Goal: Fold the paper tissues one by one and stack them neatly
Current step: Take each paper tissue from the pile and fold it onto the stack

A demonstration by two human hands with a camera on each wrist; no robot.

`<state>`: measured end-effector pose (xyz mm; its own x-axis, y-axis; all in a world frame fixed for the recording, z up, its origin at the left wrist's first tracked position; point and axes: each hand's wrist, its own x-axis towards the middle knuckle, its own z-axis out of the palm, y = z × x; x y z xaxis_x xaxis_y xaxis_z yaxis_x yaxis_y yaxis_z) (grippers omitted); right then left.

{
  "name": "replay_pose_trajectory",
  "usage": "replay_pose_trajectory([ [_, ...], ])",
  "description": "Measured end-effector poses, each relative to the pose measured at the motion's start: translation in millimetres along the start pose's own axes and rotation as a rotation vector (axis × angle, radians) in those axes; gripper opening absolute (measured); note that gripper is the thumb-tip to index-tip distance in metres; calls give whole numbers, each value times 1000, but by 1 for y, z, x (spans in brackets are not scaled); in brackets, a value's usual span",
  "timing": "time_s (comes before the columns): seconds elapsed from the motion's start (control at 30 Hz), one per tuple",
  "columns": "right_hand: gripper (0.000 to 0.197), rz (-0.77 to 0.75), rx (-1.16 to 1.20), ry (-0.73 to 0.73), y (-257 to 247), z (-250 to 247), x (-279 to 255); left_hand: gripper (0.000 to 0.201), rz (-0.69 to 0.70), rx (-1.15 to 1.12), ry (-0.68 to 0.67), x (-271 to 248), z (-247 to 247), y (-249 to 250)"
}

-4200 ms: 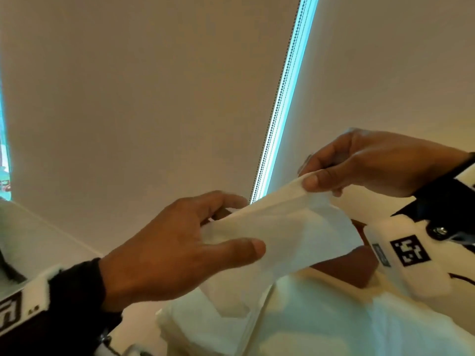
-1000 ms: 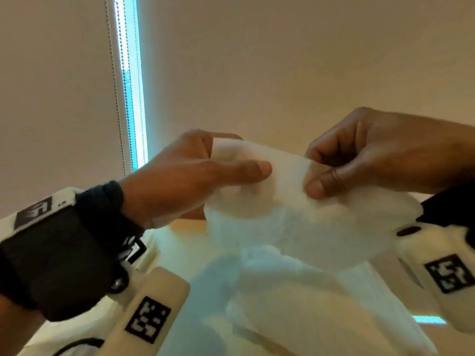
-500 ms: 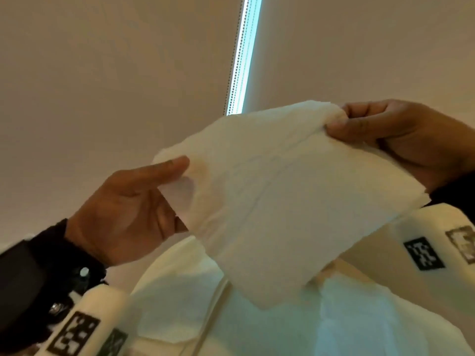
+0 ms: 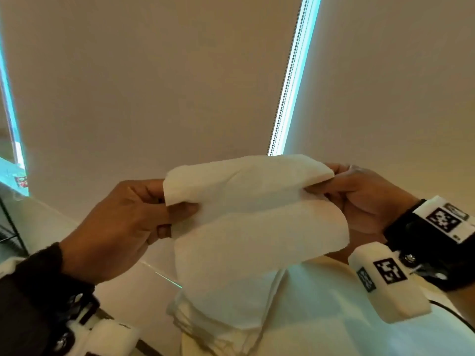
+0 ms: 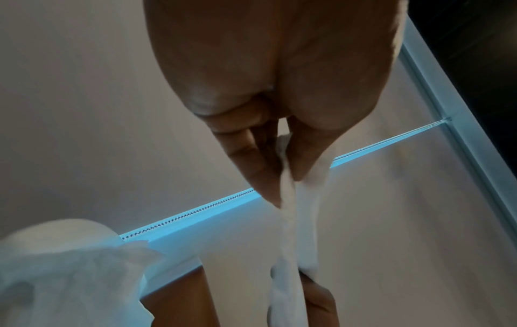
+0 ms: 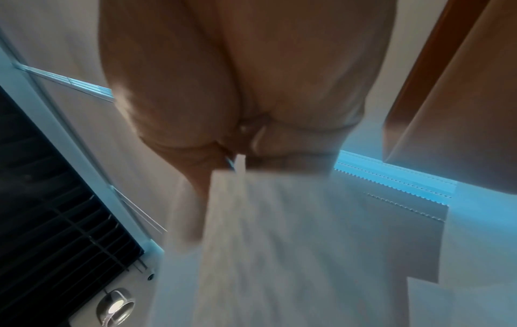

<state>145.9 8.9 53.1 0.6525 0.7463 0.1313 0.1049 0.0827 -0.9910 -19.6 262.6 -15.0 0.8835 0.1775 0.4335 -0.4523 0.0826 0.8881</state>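
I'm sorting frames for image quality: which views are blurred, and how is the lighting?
Head view: fairly sharp, warm dim light, a bright cyan strip glaring behind the tissue pinched by the left hand and right hand. Left wrist view: soft, tissue smeared. Right wrist view: heaviest motion blur, bluish cast.

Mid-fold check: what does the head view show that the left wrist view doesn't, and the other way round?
Only the head view shows the right hand pinching the tissue at its far end, the sheet's full face doubled over at the top, and the pile of tissues below. Only the left wrist view shows the tissue edge-on, as two separate layers running away from the fingers. Both show the left hand pinching the tissue, and the bright window strip behind.
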Motion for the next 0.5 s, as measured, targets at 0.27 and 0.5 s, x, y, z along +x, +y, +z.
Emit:
replay_pose_trajectory([
  [0.27, 49, 94, -47, -195, -1, -10, 8, 46, -46, 213, -14, -13, -9, 14],
  [0.5, 49, 302, -326, -146, 2, -6, 39, 31, -181, 512, 214, -29, 20, 6],
])
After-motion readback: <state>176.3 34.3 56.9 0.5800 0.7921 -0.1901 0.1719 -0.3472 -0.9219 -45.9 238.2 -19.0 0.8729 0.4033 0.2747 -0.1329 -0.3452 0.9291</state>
